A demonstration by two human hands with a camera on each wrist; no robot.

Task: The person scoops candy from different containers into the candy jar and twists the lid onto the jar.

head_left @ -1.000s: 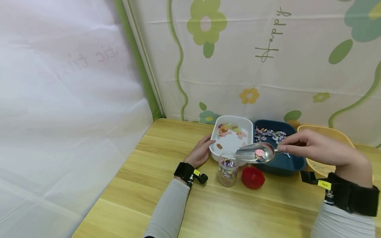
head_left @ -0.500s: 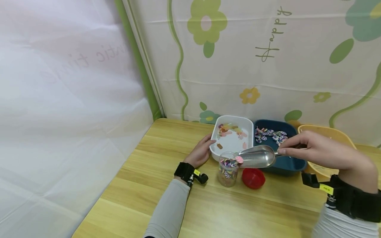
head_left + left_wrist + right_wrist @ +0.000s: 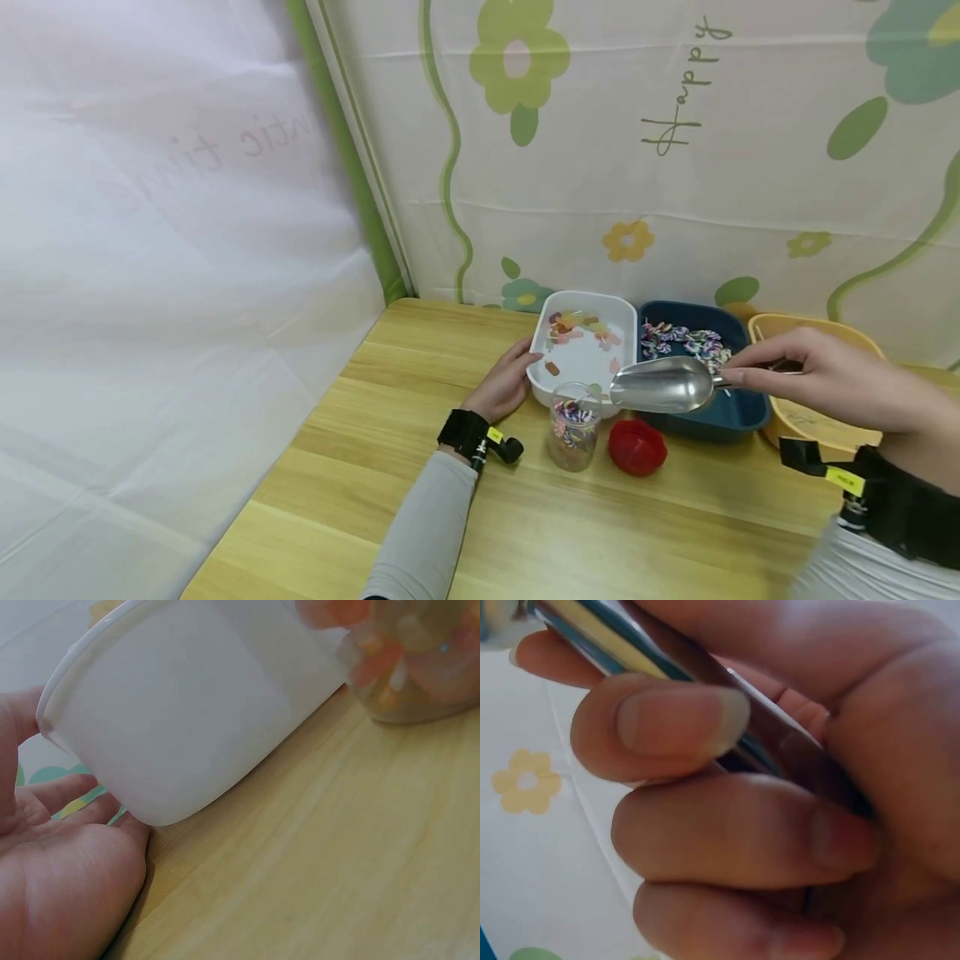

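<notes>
The right hand [image 3: 825, 379] is gripping the handle of a metal scoop [image 3: 663, 385], fingers curled tight around it, and holding the scoop above the bench [image 3: 375, 467], just beside the mouth of the glass jar [image 3: 573, 425], which is standing half full of striped candies beside a red lid [image 3: 636, 447]. Judging by this, keeping the scoop's lip low over the jar's opening is avoiding spills. The left hand [image 3: 506, 385] is resting relaxed against the white tray [image 3: 187, 712], steadying it.

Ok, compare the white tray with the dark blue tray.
The white tray holds sparse flat orange-pink pieces; the dark blue tray holds striped multicoloured sweets. The left hand touches the white one; the metal scoop hangs before the blue one. Both are rounded rectangles, side by side.
</notes>
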